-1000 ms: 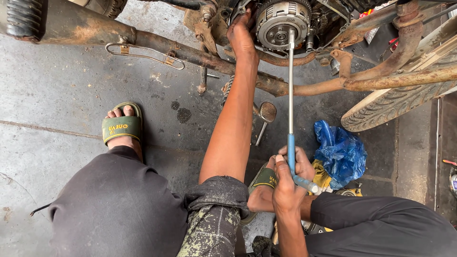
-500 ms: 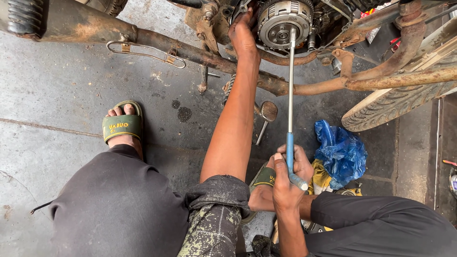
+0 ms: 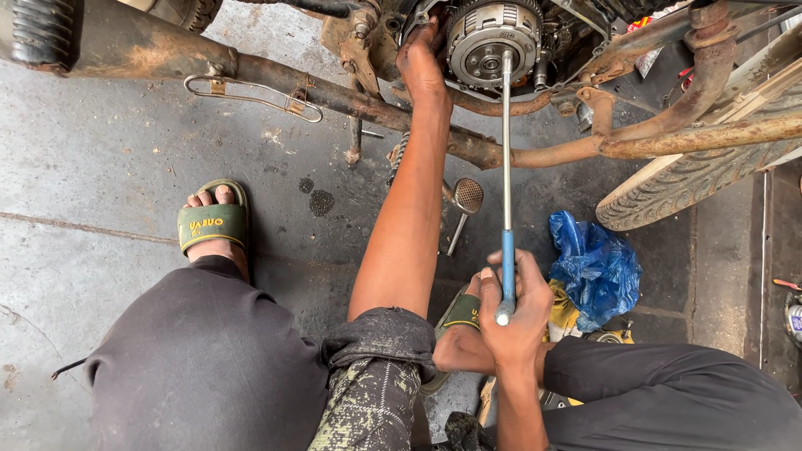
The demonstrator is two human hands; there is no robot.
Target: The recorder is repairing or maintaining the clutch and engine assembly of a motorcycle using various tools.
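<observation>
My right hand [image 3: 516, 311] grips the blue handle end of a long metal socket wrench [image 3: 506, 167]. Its far tip sits on the centre of a round clutch assembly [image 3: 491, 38] in a motorcycle engine at the top of the view. My left hand [image 3: 420, 58], arm stretched forward, presses against the left side of that clutch and the engine casing beside it. Whether its fingers hold any part is hidden.
A rusty motorcycle frame tube [image 3: 276, 79] runs across the top, with a tyre [image 3: 685, 188] at right. A blue plastic bag [image 3: 595, 266] and a small metal strainer-like tool [image 3: 464, 200] lie on the concrete floor. My sandalled foot [image 3: 212, 222] rests at left.
The right hand has turned the wrench handle slightly, and the view has shifted a little. The left hand stays on the clutch.
</observation>
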